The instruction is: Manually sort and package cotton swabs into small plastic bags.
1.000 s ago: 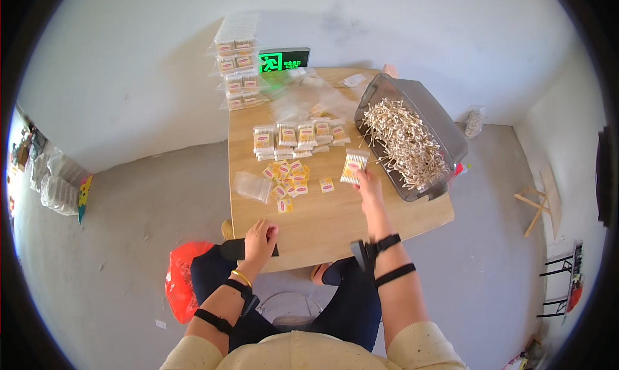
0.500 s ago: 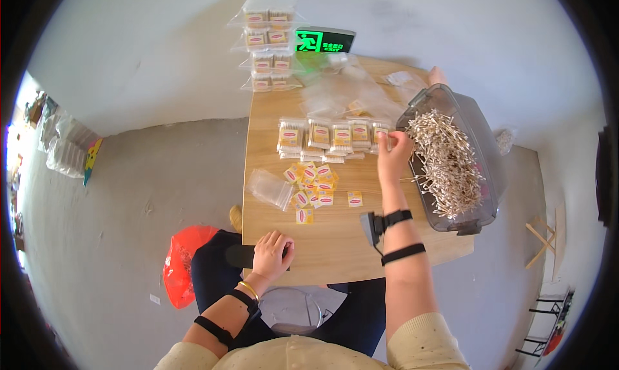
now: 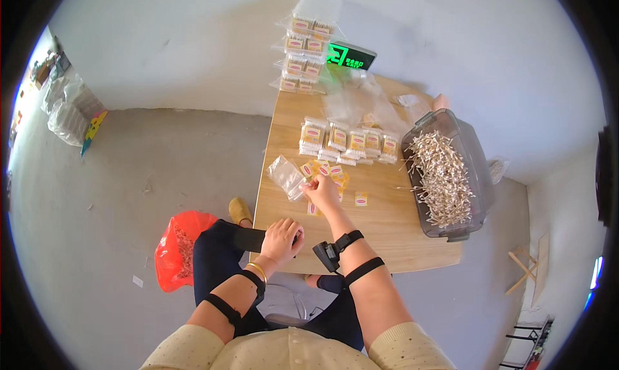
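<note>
My right hand (image 3: 322, 190) is closed in a pinch at the corner of a clear plastic zip bag (image 3: 285, 175), which lies on the table. Just under and beyond these fingers is a loose pile of small yellow-and-white cards (image 3: 321, 169); one card (image 3: 361, 199) lies apart to the right. At the table's near left edge my left hand (image 3: 282, 240) is curled over a black flat object (image 3: 248, 240) that shows on both sides of it. Farther back, several filled packs of cotton swabs (image 3: 356, 142) lie in a stacked row.
At right a grey translucent bin (image 3: 429, 220) holds a heap of loose cotton swabs (image 3: 442, 180). Bagged packs are stacked (image 3: 304, 65) at the back left, by a green lit sign (image 3: 351, 55) and empty clear bags (image 3: 358, 102). A red bag (image 3: 173, 257) sits on the floor at left.
My right hand has come from the packs beside the bin, leftward and nearer, to the zip bag. My left hand stays on the black object. The whole view has shifted a little.
</note>
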`<state>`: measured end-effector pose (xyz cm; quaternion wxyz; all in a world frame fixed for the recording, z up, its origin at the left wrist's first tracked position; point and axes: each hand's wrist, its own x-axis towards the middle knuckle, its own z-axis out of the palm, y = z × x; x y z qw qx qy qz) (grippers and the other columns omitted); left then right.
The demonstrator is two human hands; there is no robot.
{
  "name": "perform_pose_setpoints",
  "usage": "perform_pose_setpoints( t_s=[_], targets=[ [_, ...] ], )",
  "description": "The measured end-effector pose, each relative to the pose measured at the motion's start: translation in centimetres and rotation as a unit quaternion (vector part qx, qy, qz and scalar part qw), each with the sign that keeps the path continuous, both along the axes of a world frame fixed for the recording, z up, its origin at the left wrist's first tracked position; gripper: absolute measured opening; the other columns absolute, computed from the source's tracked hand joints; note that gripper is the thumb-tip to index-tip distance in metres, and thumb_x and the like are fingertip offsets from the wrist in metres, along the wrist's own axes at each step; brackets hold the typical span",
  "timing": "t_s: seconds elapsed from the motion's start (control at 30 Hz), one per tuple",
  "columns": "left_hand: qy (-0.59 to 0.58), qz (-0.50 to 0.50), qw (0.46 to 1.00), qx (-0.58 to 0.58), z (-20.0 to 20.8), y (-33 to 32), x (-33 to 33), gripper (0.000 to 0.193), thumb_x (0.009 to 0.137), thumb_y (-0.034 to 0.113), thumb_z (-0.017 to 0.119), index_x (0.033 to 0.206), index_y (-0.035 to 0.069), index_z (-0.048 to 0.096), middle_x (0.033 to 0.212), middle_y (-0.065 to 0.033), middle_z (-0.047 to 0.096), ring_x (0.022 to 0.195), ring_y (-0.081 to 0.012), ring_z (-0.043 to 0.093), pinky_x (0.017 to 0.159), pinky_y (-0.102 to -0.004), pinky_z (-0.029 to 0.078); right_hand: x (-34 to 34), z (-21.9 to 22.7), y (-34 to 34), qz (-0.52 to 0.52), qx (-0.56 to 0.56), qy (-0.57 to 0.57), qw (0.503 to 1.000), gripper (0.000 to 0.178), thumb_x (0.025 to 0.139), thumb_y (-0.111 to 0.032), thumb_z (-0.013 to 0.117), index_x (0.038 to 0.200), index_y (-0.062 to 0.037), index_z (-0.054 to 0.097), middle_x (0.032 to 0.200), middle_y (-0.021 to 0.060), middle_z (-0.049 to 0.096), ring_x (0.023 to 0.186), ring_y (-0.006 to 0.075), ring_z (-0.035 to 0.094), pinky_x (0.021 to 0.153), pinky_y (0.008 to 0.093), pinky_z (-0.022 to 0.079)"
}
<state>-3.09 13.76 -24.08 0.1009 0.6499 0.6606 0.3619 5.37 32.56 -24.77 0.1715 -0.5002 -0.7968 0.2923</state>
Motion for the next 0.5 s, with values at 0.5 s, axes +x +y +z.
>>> perform_pose_setpoints(
  t_s=[0.5],
  targets=[
    [-0.700, 0.071, 0.694, -0.151, 5.1, -1.5, -2.7, 0.031, 0.097, 0.037, 0.073, 0.109, 0.008, 0.072, 0.091, 0.0047, 0.069, 0.090, -0.0075, 0.061, 0.079, -0.0243, 0.046, 4.2, 10.2, -7.3, 0.124, -0.306, 0.193, 0.924, 0.020, 0.100, -0.024, 0.070, 0.104, -0.0055, 0.077, 0.091, -0.0023, 0.073, 0.082, 0.0069, 0.061, 0.078, 0.0253, 0.049]
  ],
)
